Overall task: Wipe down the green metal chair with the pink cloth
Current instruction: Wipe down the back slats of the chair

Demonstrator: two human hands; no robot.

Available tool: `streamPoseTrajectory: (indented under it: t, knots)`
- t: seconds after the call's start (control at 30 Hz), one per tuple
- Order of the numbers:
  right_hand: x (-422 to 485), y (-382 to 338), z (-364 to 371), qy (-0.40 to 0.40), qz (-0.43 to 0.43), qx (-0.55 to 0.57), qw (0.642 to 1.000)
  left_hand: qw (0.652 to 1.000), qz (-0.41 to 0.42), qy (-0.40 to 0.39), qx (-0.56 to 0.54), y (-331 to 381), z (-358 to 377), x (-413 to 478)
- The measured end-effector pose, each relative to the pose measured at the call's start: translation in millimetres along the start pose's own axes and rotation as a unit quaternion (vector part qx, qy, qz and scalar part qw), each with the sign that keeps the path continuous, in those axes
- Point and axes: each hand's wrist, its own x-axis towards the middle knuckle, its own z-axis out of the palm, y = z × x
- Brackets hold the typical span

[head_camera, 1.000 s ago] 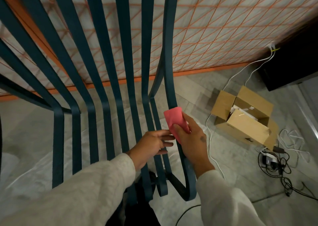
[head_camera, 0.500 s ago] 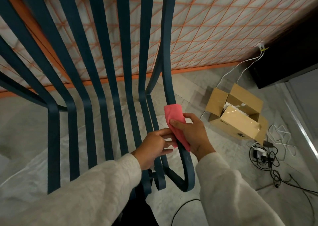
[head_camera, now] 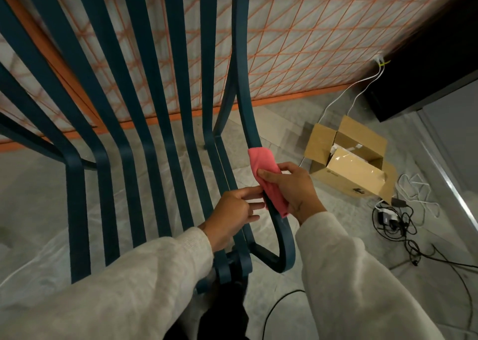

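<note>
The green metal chair [head_camera: 152, 122] fills the left and middle of the head view, its flat slats running from the top down to a curled front edge. The pink cloth [head_camera: 263, 163] is wrapped over the rightmost curved bar of the chair. My right hand [head_camera: 294, 189] grips the cloth and presses it against that bar. My left hand [head_camera: 232, 215] holds the neighbouring slat just left of the cloth, fingers touching the bar. Both arms wear pale sleeves.
An open cardboard box [head_camera: 349, 161] sits on the floor to the right. A tangle of black and white cables [head_camera: 395, 215] lies beyond it. An orange-gridded white panel [head_camera: 310, 42] stands behind the chair. Plastic sheeting [head_camera: 38, 270] covers the floor beneath.
My right hand slid the pink cloth down the curved bar toward the curled end. My left hand kept its hold on the adjacent slat.
</note>
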Motion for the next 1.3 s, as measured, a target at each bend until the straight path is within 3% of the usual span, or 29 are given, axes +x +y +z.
streamPoseTrajectory:
  t: [0.27, 0.47, 0.6, 0.83, 1.3]
  knots:
    - [5, 4, -22, -0.101, 0.041, 0.046, 0.993, 0.995, 0.063, 0.048, -0.061, 1, 8, 6]
    - [16, -3, -19, -0.103, -0.045, -0.062, 0.992, 0.995, 0.068, 0.071, -0.025, -11, 19, 14]
    - [30, -7, -22, -0.113, -0.078, -0.143, 0.980, 0.993, 0.057, 0.088, -0.059, -19, 31, 17]
    - [26, -1, -38, -0.179, -0.104, -0.134, 0.969, 0.991, 0.067, 0.102, -0.050, -21, 37, 18]
    - [33, -4, -49, -0.236, -0.030, -0.131, 0.962, 0.991, 0.075, 0.103, -0.034, -19, 41, 17]
